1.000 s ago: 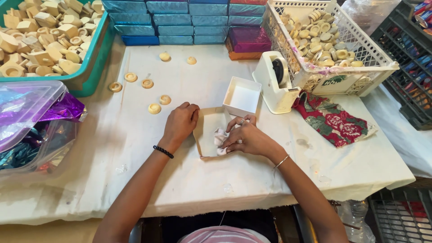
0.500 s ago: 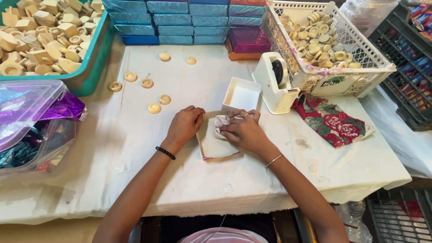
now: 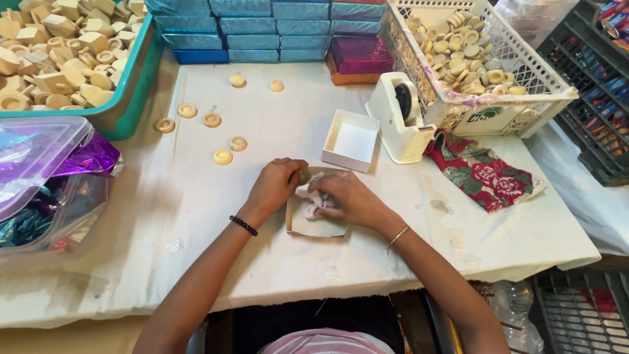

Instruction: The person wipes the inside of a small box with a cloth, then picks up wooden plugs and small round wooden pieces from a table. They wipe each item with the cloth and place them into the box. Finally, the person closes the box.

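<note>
A flat tan cardboard box part [image 3: 316,227] lies on the white cloth-covered table [image 3: 196,216] in front of me. My left hand [image 3: 275,185] presses on its upper left edge. My right hand [image 3: 346,198] is closed over a crumpled white cloth [image 3: 309,204] lying on the cardboard. A small open white box [image 3: 351,139] stands just beyond my hands.
A white tape dispenser [image 3: 401,120] and a red floral cloth [image 3: 481,174] lie to the right. Several round wooden rings [image 3: 223,157] are scattered at left. A teal bin of wooden pieces [image 3: 62,46], a white basket [image 3: 472,59], stacked blue boxes [image 3: 262,29] and a clear tub of foil [image 3: 39,177] surround the table.
My right hand has slid the white cloth across the cardboard, first up towards the white box, now back to the middle. My left hand has stayed on the cardboard's edge.
</note>
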